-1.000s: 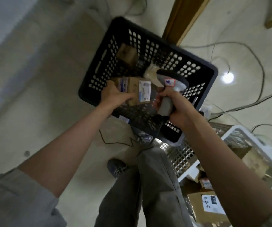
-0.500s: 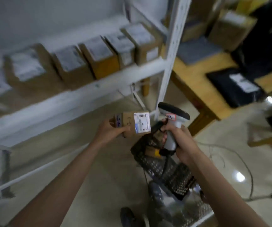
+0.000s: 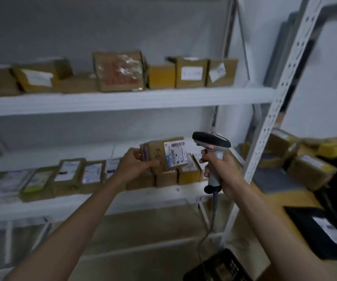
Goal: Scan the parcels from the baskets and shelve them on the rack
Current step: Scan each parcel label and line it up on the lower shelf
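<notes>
Left hand [image 3: 135,165] grips parcel [image 3: 164,155] before rack's [image 3: 123,100] lower shelf row; right hand [image 3: 222,169] wrapped round scanner [image 3: 212,146]. Tilt barcode label toward scanner, hold steady, then slot into gap.

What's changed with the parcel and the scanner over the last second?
The left hand lifted the parcel out of the black basket up to the rack. The right hand rose alongside with the scanner. Both grips are unchanged.
</notes>
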Tool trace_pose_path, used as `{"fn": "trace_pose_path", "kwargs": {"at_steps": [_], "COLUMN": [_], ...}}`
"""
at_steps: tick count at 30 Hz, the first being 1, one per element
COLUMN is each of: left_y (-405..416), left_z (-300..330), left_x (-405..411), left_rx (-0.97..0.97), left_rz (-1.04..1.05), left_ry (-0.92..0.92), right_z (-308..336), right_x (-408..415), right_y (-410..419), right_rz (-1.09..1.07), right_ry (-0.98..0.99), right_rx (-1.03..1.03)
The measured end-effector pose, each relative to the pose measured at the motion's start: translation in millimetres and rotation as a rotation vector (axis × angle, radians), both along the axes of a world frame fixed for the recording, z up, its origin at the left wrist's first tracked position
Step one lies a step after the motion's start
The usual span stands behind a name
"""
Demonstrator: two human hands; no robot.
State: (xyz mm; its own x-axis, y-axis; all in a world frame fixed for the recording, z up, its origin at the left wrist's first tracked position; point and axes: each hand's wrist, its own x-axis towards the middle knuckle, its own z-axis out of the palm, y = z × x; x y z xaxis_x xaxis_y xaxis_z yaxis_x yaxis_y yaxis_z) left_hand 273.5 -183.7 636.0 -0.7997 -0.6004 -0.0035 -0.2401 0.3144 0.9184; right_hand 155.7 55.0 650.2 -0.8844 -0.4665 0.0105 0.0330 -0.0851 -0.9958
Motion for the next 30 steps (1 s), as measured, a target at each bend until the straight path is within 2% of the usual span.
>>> {"fn": "trace_pose_path", "kwargs": {"at_steps": [6, 16, 30], "left_y": [-22, -13, -1], "left_z": [65, 125, 152], "left_x": [0, -17, -57], "left_rx": [-0.016, -0.139, -0.231], "left_rz": [0.094, 0.091, 0.076], "left_ry": [0.141, 0.259, 0.374], "right_z": [61, 111, 122], "right_x": [-6, -14, -32], "right_y": [-16, -12, 9], "right_rz": [0.068, 0.045, -0.01], "right_ry": [0.168, 0.559, 0.588], "right_rx": [-0.002, 0.099, 0.092]}}
